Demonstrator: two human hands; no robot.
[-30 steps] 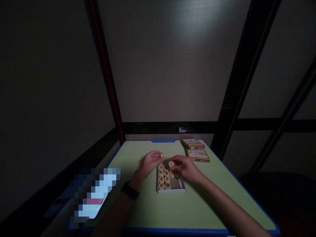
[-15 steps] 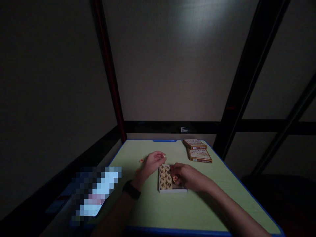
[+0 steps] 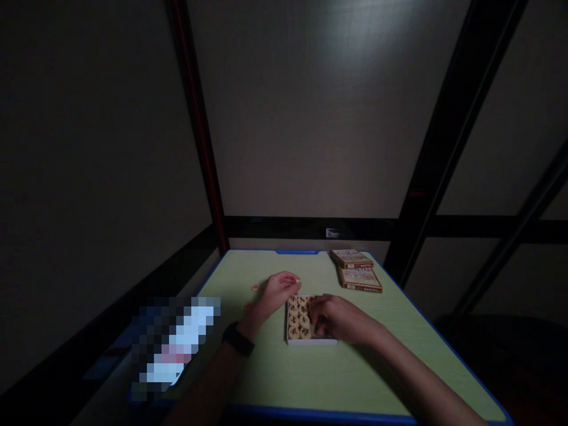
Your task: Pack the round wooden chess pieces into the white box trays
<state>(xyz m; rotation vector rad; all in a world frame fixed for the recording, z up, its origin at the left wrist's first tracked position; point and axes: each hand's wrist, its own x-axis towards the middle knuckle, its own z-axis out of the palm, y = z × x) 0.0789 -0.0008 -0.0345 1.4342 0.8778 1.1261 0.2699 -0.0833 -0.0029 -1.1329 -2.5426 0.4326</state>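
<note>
My left hand (image 3: 280,290), wearing a dark wristband (image 3: 238,339), is closed in a pinch on a small pale Chinese chess piece (image 3: 299,281) just beyond the box. Below it lies a shallow white box (image 3: 313,342) with round wooden Chinese chess pieces (image 3: 304,320) in two columns on its left side, marked in dark characters. Over the right half of that box, my right hand (image 3: 331,316) is bent down with fingers drawn together at a Chinese chess piece, which they now mostly cover. Two loose pieces with reddish marks, one being the far piece (image 3: 255,287), lie left of my left hand.
Two flat printed boxes (image 3: 360,278) overlap at the table's far right. A lit, pixelated screen (image 3: 181,343) lies at the left edge. The light green table (image 3: 284,378) has a blue rim, and a grey wall panel (image 3: 306,148) stands behind it.
My right fingers have turned down into the box, and the red-marked piece seen at their tips is now out of sight. My left hand keeps its pinch almost in place.
</note>
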